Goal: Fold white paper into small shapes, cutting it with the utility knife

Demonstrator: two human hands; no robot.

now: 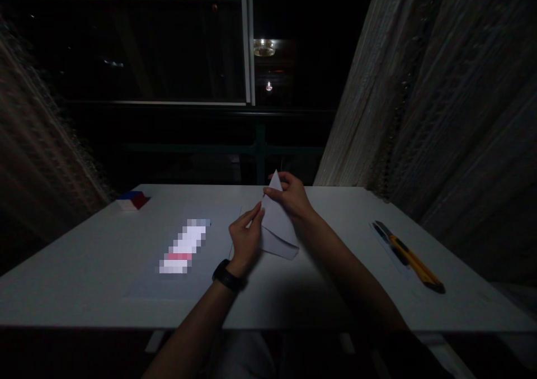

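Observation:
A folded sheet of pale paper (277, 231), pointed at the top, is held above the white table (84, 267) near its middle. My left hand (245, 238), with a dark band on the wrist, pinches the paper's left edge. My right hand (291, 195) grips the upper point from the right, fingers closed on it. Both hands hold the same sheet.
A flat sheet or pad (184, 256) with a blurred patch lies left of my hands. A small red, white and blue block (132, 199) sits at the far left corner. A yellow and black cutter (413, 257) lies at the right. Curtains hang either side of a dark window.

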